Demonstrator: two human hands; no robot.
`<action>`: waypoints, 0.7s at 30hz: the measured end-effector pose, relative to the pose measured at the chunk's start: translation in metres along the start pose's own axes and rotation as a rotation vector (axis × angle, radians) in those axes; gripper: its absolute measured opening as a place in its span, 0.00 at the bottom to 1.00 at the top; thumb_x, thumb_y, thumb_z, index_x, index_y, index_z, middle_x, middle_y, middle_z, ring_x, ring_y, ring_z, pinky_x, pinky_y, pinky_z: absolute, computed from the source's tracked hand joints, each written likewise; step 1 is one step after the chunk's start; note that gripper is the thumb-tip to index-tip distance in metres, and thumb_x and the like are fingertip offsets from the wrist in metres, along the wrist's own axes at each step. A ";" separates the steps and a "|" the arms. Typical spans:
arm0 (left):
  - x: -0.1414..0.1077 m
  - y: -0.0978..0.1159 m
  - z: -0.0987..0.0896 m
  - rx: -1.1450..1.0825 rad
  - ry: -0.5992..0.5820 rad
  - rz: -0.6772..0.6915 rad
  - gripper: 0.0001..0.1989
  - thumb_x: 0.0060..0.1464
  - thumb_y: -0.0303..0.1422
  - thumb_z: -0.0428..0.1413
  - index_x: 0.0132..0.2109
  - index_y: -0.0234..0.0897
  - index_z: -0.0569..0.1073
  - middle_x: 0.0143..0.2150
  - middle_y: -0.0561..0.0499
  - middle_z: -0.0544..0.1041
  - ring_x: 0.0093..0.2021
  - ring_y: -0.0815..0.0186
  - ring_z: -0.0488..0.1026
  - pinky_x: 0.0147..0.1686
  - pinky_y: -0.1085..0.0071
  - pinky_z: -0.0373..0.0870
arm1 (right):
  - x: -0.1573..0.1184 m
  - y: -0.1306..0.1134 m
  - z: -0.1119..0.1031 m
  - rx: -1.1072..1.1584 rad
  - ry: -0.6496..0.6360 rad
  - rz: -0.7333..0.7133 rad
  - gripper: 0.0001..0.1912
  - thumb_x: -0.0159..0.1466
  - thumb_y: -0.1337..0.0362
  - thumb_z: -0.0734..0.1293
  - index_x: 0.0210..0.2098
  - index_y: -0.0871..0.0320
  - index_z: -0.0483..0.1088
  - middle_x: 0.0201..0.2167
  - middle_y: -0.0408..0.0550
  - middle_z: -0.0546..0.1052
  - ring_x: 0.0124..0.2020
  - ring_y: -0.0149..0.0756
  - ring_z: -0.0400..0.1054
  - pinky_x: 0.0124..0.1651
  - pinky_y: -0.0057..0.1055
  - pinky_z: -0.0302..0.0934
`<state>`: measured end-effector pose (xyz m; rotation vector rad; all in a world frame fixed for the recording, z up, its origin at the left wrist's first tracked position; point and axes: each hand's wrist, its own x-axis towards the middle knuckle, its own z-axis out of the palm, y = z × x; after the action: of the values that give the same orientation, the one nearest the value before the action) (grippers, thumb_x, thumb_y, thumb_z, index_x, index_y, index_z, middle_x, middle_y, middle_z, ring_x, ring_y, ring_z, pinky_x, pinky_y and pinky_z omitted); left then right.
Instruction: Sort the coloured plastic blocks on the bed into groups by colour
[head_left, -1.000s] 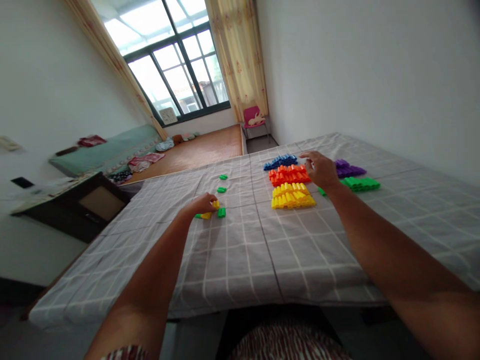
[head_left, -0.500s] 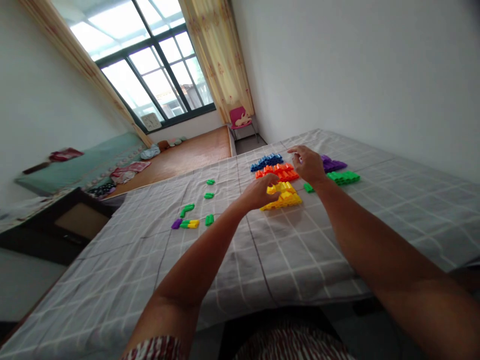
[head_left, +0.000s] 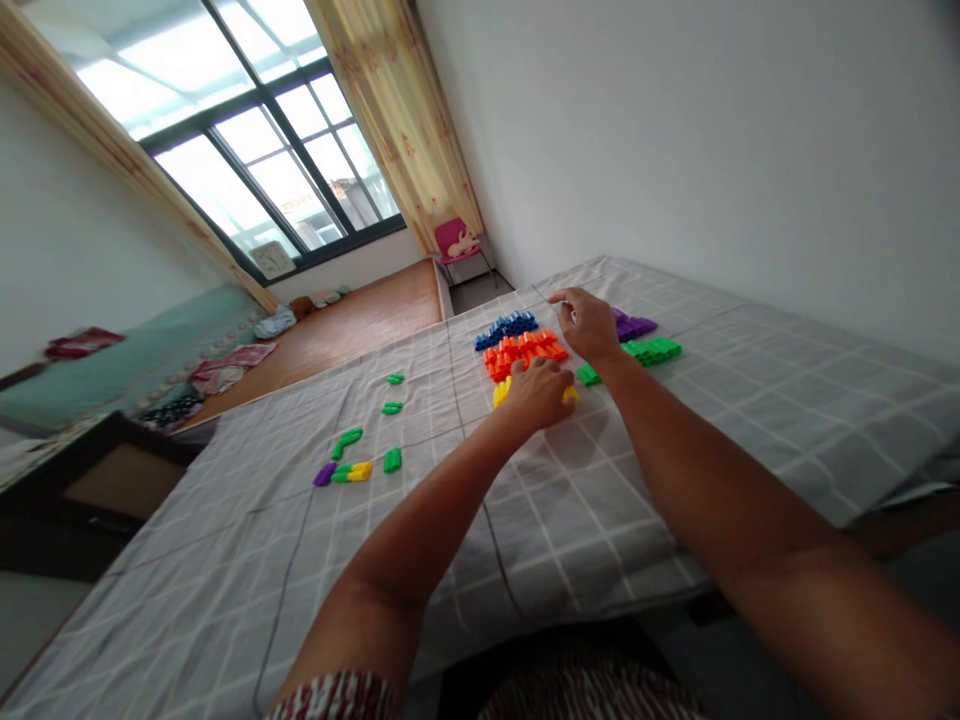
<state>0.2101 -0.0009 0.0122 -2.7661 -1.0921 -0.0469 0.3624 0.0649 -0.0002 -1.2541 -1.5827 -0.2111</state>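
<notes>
The left hand point(head_left: 537, 394) is the closer one, pretty much on top of the yellow blocks point(head_left: 501, 391), row running roughly 9-to-3. Can't tell if it's pinching any. The right hand point(head_left: 589, 324) hangs half-open at the left's 1 o'clock.

The location is a room in a home. Indicators: patterned curtains point(head_left: 394, 125) flanking a window point(head_left: 262, 95), crumpled fabrics point(head_left: 229, 368), a pink chair point(head_left: 451, 229) holding a soft toy point(head_left: 463, 243), and a checked cloth point(head_left: 577, 500).
</notes>
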 end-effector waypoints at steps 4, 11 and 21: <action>0.001 0.000 0.002 0.023 0.003 -0.033 0.15 0.57 0.40 0.52 0.49 0.42 0.74 0.50 0.44 0.73 0.52 0.54 0.66 0.51 0.52 0.61 | 0.000 -0.003 -0.002 -0.010 -0.020 0.003 0.16 0.61 0.73 0.56 0.42 0.59 0.72 0.41 0.52 0.78 0.40 0.40 0.70 0.46 0.34 0.61; 0.001 -0.004 0.009 -0.003 0.001 -0.001 0.18 0.56 0.42 0.53 0.52 0.44 0.73 0.53 0.44 0.72 0.54 0.53 0.65 0.51 0.51 0.62 | -0.001 -0.004 -0.002 -0.027 -0.064 0.045 0.16 0.62 0.72 0.56 0.42 0.59 0.73 0.38 0.51 0.78 0.36 0.40 0.70 0.42 0.33 0.60; -0.025 -0.023 -0.012 -0.137 0.110 -0.017 0.20 0.57 0.44 0.53 0.54 0.46 0.72 0.58 0.48 0.71 0.58 0.55 0.64 0.56 0.54 0.63 | -0.003 0.001 0.002 -0.028 -0.085 0.054 0.17 0.60 0.71 0.57 0.42 0.59 0.74 0.37 0.50 0.79 0.34 0.39 0.70 0.40 0.33 0.61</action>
<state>0.1767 -0.0027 0.0247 -2.8344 -1.1230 -0.2822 0.3612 0.0648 -0.0040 -1.3417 -1.6203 -0.1480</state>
